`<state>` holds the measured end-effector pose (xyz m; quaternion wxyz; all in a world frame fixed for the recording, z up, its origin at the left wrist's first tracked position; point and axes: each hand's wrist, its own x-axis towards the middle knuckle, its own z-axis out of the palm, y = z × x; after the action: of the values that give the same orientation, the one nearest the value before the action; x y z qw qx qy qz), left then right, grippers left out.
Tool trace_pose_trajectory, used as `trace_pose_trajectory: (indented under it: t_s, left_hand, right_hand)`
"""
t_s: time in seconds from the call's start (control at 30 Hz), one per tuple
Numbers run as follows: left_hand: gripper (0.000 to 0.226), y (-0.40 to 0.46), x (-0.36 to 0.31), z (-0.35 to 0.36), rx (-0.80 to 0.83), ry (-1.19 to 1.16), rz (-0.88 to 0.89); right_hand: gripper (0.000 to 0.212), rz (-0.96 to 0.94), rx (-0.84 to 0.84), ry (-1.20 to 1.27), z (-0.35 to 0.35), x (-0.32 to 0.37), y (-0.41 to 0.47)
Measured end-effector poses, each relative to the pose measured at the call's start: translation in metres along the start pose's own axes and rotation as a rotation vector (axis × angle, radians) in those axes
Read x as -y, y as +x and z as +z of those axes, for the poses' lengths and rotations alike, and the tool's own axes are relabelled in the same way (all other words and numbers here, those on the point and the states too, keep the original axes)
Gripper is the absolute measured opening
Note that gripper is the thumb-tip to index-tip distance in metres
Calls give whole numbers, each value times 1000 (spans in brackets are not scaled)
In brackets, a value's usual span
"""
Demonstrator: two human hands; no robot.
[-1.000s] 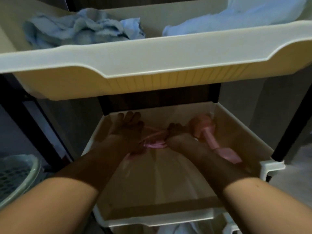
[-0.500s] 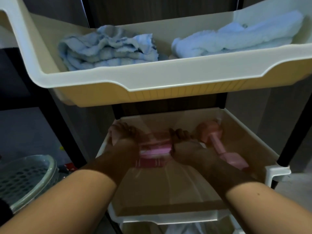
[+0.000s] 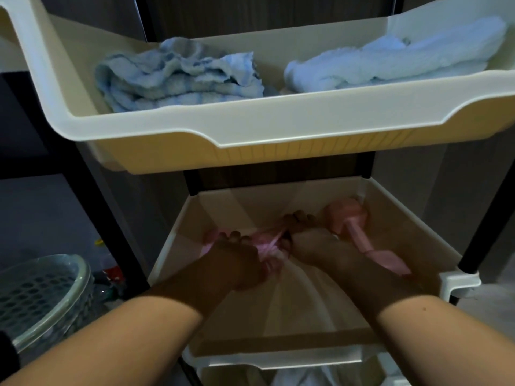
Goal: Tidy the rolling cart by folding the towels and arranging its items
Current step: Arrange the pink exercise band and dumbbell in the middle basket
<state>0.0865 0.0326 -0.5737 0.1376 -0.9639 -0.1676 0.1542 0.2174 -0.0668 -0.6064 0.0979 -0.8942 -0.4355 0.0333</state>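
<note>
Hands: I see my left hand (image 3: 237,257) and right hand (image 3: 309,240) grasping the pink band (image 3: 269,243).
Band: middle shelf (image 3: 306,358), beside the dumbbell (image 3: 359,235).
Done: towels (image 3: 178,76) above look folded.
Left: band, I judge.

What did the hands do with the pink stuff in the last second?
The pink band looked flat and wide between the hands half a second ago; now it is bunched into thin strands, and the left hand has slid nearer the right hand. Both hands hold it throughout. The pink dumbbell and the two towels in the top tray stayed put.
</note>
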Motion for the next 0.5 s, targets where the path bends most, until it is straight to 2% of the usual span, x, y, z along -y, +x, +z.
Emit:
trace_pose_trajectory:
  t_s: [0.07, 0.13, 0.2, 0.23, 0.37, 0.5]
  left_hand:
    - [48, 8, 2, -2, -149, 117, -13]
    - [43, 17, 11, -1, -136, 248, -73]
    - [47, 26, 21, 11, -98, 351, -168]
    - [52, 29, 25, 18, -80, 319, -198]
    - [67, 34, 29, 20, 9, -96, -173]
    - [80, 26, 32, 4, -35, -171, -145]
  right_hand:
    - [71, 17, 2, 53, 0, -5, -3]
    - [76, 15, 22, 99, -2, -7, -6]
    - [79, -14, 26, 71, -4, -6, -10]
    - [80, -27, 14, 44, -4, -4, -11]
    - [86, -41, -25, 57, -4, 0, -13]
    - [90, -69, -95, 132, -9, 1, -16]
